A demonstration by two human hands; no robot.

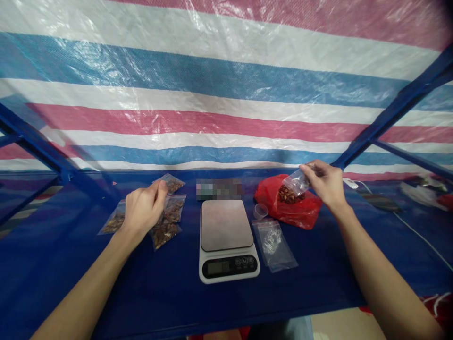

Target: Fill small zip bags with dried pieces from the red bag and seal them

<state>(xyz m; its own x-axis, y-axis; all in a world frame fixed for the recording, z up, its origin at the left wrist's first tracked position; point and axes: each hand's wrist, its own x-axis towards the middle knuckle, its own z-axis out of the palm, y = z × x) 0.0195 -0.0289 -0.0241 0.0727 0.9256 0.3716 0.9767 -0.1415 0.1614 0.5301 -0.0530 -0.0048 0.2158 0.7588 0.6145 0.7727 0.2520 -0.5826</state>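
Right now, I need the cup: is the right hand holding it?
No, the cup is on the table; the right hand holds a bag.

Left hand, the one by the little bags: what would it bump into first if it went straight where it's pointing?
Probably the small, clear plastic bag of brown pieces just past the left hand; they may already touch, as depth is unclear.

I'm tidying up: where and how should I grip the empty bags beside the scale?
Probably pinch the empty bags at their near right corner, coming from the right: they lie flat, the scale is close on their left and the small cup by their far end.
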